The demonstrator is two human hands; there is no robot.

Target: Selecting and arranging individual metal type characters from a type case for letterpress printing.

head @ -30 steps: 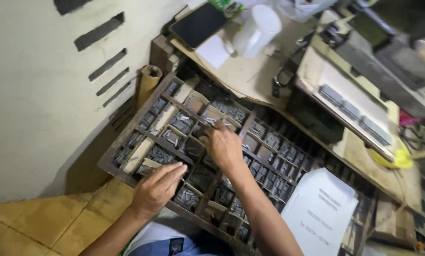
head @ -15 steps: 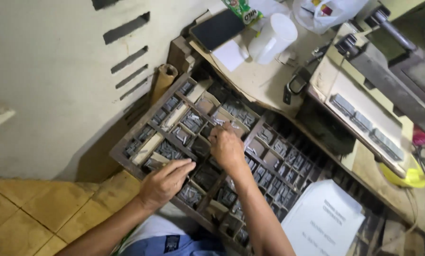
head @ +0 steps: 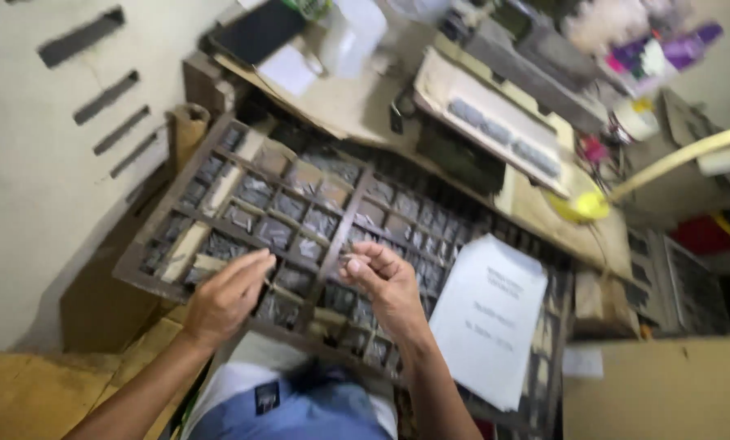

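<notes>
White printed sheet [head: 487, 322] is lying at the right end of the tray, rectangular, tilted, overhanging the near edge; a few faint lines of print on it, too blurred to make out. Smaller white paper [head: 290, 69] is sitting on the cluttered workbench [head: 357, 106] behind the tray, just beside a dark flat rectangular object [head: 255, 31] and a white translucent container [head: 352, 33]. A bright yellow rounded object [head: 578, 208] is resting at the bench's right edge; purple and white items [head: 662, 53] are showing far right, blurred. A brown paper roll [head: 184, 130] is standing against the pale wall, touching the tray's left corner. The wooden compartment tray [head: 149, 277], dark and sloped toward the person, is holding many small cells filled with grey metal type pieces [head: 273, 232]. Left hand [head: 226, 297] is hovering over the near left cells, palm down, fingers extended together and loosely spread, gripping nothing visible; fingertips are lying just above a cell beside the central divider. Right hand [head: 389, 285] is being held above the near middle cells, palm turned up toward the camera, fingers curled inward with thumb and forefinger pinching together on something tiny at the tips; whether it is a type piece cannot be told through the blur. Both forearms are reaching in from the lower edge, above a blue garment [head: 299, 411].
</notes>
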